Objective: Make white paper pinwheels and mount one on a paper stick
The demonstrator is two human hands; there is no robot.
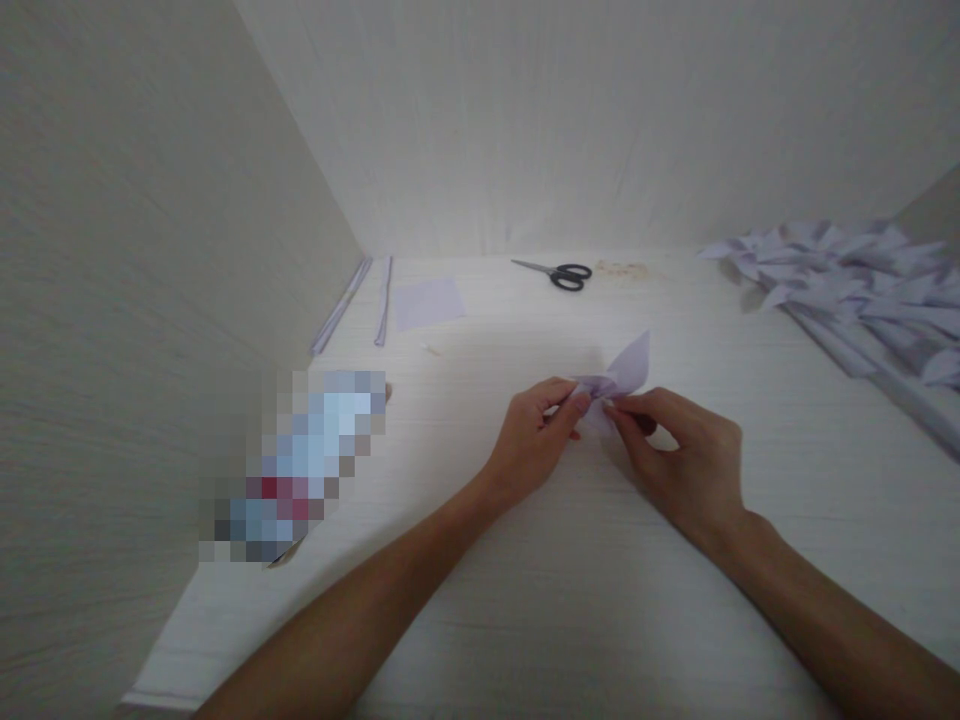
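Between my two hands is a folded pale lilac paper pinwheel [630,364], one pointed blade sticking up to the right. My left hand [536,430] pinches its left side between thumb and fingers. On the lower right side, the thumb and index finger of my right hand [682,450] are pressed together at the paper's edge. The fingers partly hide the paper's centre, so I cannot see how it is joined there. Both hands are just above the white tabletop [480,600].
Black-handled scissors [568,276] lie near the back wall, beside small tan bits [621,270]. A square paper sheet [429,303] and rolled paper sticks [383,300] are at the back left. A blurred-out object [315,450] lies left. Many paper pinwheels on sticks [847,275] are piled right.
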